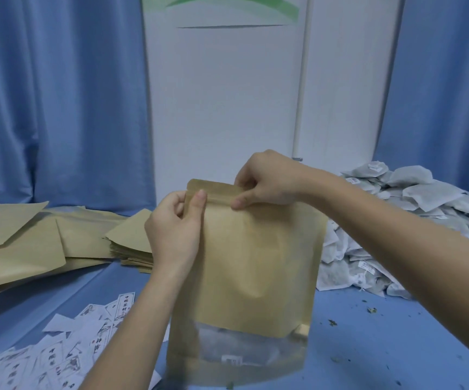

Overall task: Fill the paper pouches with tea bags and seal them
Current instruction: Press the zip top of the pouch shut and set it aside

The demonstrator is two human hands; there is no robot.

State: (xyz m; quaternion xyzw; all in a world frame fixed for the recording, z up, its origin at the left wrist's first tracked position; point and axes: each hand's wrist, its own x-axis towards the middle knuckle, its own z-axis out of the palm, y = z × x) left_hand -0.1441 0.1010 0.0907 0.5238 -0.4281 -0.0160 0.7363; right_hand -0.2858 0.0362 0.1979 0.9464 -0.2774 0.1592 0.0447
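A brown paper pouch (253, 266) stands upright in the middle of the blue table. Tea bags show through its clear window near the bottom (236, 353). My left hand (174, 229) pinches the pouch's top strip at its left corner, thumb on the front. My right hand (267, 178) pinches the same strip further right, thumb pressed on the front. A large heap of loose white tea bags (402, 220) lies to the right of the pouch.
Stacks of flat brown pouches (44, 243) lie on the left. Several small printed white labels (67, 350) are scattered at the front left. Tea crumbs dot the blue table (368, 347) at the right. A white panel and blue curtains stand behind.
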